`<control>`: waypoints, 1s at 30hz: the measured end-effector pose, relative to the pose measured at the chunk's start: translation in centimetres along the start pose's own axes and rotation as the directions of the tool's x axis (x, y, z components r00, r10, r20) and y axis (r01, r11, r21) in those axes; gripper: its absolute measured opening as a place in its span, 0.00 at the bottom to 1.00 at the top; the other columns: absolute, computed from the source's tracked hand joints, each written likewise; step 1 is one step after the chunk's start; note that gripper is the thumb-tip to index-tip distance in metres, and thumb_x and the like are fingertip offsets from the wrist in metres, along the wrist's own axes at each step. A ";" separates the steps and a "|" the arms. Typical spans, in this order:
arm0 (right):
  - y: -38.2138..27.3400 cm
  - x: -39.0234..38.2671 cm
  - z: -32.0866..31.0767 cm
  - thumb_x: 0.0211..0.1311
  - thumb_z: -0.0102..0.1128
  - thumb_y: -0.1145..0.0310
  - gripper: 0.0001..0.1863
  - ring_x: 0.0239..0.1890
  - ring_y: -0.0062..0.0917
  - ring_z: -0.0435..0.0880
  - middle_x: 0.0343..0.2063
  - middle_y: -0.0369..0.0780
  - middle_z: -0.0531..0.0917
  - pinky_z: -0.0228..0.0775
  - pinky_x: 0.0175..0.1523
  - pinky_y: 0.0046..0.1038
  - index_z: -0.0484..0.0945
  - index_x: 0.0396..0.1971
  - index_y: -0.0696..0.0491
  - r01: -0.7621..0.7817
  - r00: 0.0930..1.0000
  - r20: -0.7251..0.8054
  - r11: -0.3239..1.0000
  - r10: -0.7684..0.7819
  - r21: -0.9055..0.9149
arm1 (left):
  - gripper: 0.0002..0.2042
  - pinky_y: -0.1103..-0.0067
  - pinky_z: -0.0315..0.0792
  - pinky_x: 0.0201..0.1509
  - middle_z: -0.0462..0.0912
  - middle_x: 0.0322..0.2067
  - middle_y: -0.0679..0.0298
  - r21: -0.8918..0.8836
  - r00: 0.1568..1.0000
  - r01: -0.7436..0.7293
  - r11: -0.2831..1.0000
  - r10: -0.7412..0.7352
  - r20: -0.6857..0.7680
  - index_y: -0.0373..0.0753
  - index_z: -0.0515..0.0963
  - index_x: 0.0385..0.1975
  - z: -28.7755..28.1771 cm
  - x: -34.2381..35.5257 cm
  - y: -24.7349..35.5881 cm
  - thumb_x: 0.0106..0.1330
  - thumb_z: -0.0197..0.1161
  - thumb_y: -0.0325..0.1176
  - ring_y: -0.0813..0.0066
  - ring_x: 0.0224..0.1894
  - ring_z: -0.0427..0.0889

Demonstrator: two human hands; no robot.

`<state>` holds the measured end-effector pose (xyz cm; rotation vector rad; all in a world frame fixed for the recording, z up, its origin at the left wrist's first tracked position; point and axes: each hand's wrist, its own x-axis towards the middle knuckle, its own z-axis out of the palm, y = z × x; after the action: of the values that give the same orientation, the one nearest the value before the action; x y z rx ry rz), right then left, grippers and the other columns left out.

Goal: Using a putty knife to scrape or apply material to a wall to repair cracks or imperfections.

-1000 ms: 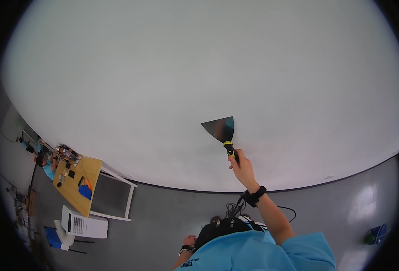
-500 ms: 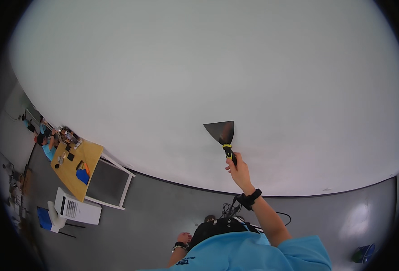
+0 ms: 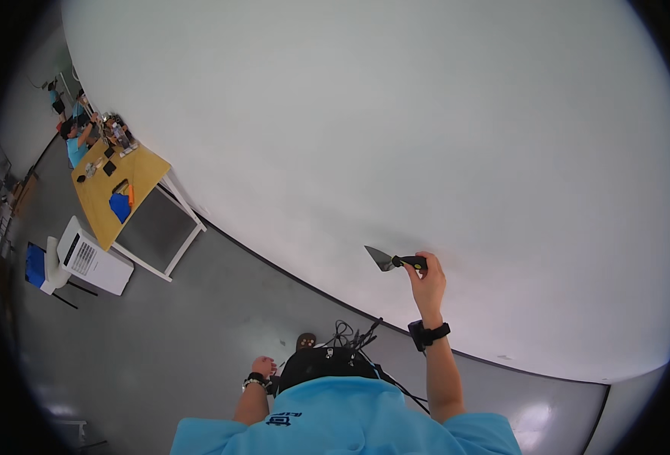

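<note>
My right hand [image 3: 429,287] is closed around the dark handle of a putty knife [image 3: 381,258], in front of a large white wall [image 3: 502,167]. The wide metal blade points left, its face turned partly edge-on to me. Whether the blade touches the wall I cannot tell. Down beside my waist, my left hand [image 3: 263,367] hangs with loosely bent fingers and nothing visible in it. Both wrists carry dark bands.
A wooden table [image 3: 144,168] with white legs stands to the left, bearing a blue cloth [image 3: 120,206] and small items. Near it are a white boxy appliance [image 3: 96,260] and a chair [image 3: 36,265]. Other people [image 3: 78,144] work beyond. Cables [image 3: 357,334] hang near my waist.
My right hand has turned the putty knife from blade-up to blade pointing left, lower on the wall. My view has rotated, and the table now appears higher and farther left.
</note>
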<state>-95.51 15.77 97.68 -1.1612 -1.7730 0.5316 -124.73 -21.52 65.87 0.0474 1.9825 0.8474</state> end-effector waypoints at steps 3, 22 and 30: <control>-0.6 0.2 1.5 0.51 0.68 0.71 0.15 0.25 0.23 0.77 0.29 0.36 0.78 0.69 0.29 0.23 0.75 0.39 0.53 0.101 0.994 0.049 0.993 -0.098 -0.066 | 0.11 0.75 0.76 0.27 0.82 0.28 0.57 -0.036 1.000 0.000 0.999 0.000 0.005 0.33 0.76 0.36 0.4 -0.1 -0.3 0.67 0.46 0.31 0.68 0.25 0.82; -2.8 2.0 4.7 0.51 0.67 0.69 0.15 0.28 0.31 0.78 0.29 0.37 0.76 0.70 0.31 0.29 0.75 0.39 0.49 0.334 0.932 0.220 0.918 -0.287 -0.216 | 0.12 0.74 0.75 0.27 0.82 0.27 0.56 -0.133 0.996 0.059 0.989 -0.067 -0.062 0.34 0.75 0.37 0.0 -0.7 -2.0 0.68 0.44 0.31 0.66 0.25 0.82; -8.3 6.2 -1.9 0.54 0.66 0.75 0.15 0.23 0.15 0.72 0.31 0.35 0.78 0.65 0.28 0.17 0.74 0.42 0.55 0.070 0.988 -0.149 0.964 -0.032 0.256 | 0.11 0.75 0.74 0.24 0.81 0.25 0.56 -0.113 0.995 0.058 0.992 -0.066 -0.071 0.33 0.75 0.35 -0.3 -0.2 -2.0 0.66 0.45 0.30 0.68 0.22 0.80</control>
<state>-98.69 17.15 107.62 -0.9441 -1.5520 0.6146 -124.31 -23.24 64.97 -0.1115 1.9926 0.9287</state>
